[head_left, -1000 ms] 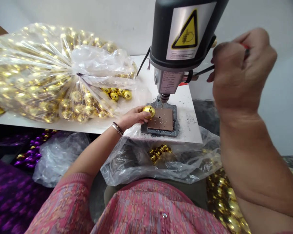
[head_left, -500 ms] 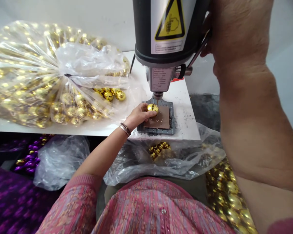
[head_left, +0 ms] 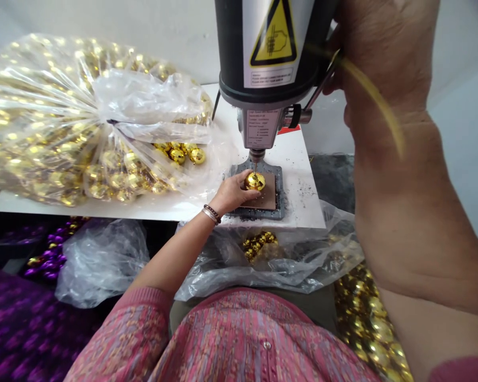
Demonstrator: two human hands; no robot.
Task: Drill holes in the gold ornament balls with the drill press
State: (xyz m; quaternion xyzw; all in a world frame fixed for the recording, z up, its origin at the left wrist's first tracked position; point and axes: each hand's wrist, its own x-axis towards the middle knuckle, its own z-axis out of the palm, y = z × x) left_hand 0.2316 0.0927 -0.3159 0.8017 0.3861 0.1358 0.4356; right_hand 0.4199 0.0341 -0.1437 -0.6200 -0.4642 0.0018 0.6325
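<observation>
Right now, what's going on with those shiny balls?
A person's left hand is holding a gold ball on a brown board, under the drill bit of a machine. I can't tell if they touch. The right hand grips the machine's lever. A clear bag on the white table holds more gold balls.

Above the left hand (head_left: 237, 192) there is little room, because the drill (head_left: 257, 155) hangs over the gold ball (head_left: 255, 182) in its fingers. On its left, a big bag of balls (head_left: 59, 127) blocks the way. On its right, a strip of the surface (head_left: 298, 159) has room. The black machine (head_left: 258, 96) and its lever (head_left: 322, 84) block the right hand (head_left: 382, 48) on its left side.
</observation>
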